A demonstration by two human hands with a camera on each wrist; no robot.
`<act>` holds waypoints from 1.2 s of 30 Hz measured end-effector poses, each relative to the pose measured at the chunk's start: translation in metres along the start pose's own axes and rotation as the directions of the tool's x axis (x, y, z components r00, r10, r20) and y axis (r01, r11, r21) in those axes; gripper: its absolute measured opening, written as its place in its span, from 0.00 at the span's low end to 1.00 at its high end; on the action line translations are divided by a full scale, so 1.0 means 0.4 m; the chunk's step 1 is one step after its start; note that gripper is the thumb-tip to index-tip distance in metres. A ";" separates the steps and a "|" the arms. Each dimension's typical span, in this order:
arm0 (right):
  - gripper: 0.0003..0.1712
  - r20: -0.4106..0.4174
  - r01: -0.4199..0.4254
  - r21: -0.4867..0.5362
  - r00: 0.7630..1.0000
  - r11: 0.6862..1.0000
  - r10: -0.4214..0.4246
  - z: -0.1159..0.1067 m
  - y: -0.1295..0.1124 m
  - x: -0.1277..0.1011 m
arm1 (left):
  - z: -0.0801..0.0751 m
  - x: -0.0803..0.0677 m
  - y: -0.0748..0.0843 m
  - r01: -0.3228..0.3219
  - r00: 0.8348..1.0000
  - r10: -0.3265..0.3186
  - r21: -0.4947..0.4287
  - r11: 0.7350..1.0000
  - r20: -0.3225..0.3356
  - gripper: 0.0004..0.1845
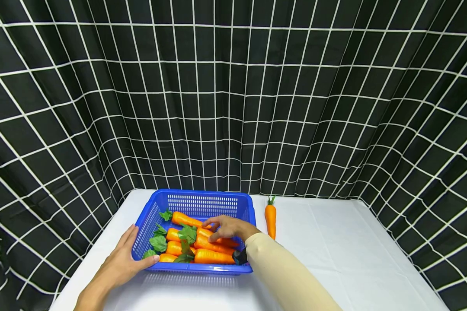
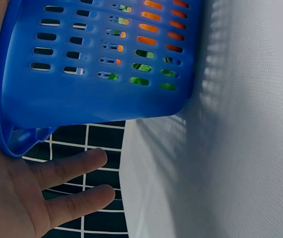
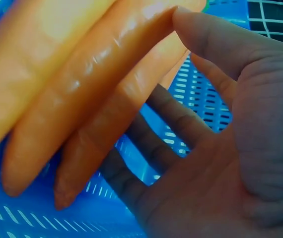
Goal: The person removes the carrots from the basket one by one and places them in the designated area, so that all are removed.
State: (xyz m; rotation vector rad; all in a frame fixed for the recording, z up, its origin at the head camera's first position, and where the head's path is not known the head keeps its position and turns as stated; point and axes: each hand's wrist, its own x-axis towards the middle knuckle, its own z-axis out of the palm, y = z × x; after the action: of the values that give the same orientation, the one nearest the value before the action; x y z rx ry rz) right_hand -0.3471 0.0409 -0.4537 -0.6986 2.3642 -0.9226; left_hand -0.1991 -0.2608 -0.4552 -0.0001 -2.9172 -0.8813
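Note:
A blue plastic basket (image 1: 202, 268) holds several orange carrots with green leafy tops. My left hand (image 1: 118, 262) rests at its front left corner, thumb on the front rim and fingers along the left side. In the left wrist view, two straight fingers (image 2: 79, 199) extend past the basket's wall (image 2: 92, 106). My right hand (image 1: 231, 226) reaches inside from the right, among the rear carrots. The right wrist view shows its fingers going behind a slim carrot (image 3: 99, 131), with the thumb (image 3: 206, 34) on the near side against the neighbouring carrot (image 3: 77, 89). The slim carrot's far end is hidden.
One carrot (image 1: 270, 218) lies on the white tablecloth (image 1: 334, 242) just right of the basket, leaves pointing away. Black cloth with a white grid (image 1: 233, 108) hangs behind the table and along both sides.

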 end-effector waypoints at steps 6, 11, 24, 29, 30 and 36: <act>0.25 0.027 -0.022 0.022 0.999 1.000 0.021 0.000 -0.002 -0.003 | 0.002 0.000 -0.001 -0.019 1.000 0.019 -0.001 1.000 -0.017 0.62; 0.25 0.035 -0.006 0.028 0.999 1.000 0.005 0.003 0.001 0.001 | 0.002 -0.002 0.000 -0.021 1.000 0.021 -0.004 1.000 -0.022 0.62; 0.28 0.045 -0.008 0.002 0.999 1.000 0.008 0.011 0.005 0.003 | -0.001 -0.001 0.001 -0.025 0.999 0.025 0.004 1.000 -0.025 0.61; 0.28 0.035 -0.016 0.039 0.999 0.999 0.014 0.009 0.008 0.002 | -0.001 -0.001 0.000 -0.014 1.000 0.014 0.006 1.000 -0.010 0.62; 0.28 0.033 -0.014 0.053 0.999 0.998 0.012 0.009 0.008 0.003 | -0.001 -0.002 0.000 -0.012 1.000 0.012 0.005 1.000 -0.008 0.62; 0.26 -0.015 0.022 0.074 1.000 0.997 -0.021 0.003 0.009 0.008 | 0.000 -0.002 -0.001 -0.009 1.000 0.009 -0.008 1.000 -0.008 0.62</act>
State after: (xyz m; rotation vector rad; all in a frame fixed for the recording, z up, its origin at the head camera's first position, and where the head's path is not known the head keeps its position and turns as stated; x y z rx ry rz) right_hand -0.3496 0.0405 -0.4579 -0.6913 2.3262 -1.0222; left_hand -0.1985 -0.2609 -0.4555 -0.0098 -2.9044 -0.8894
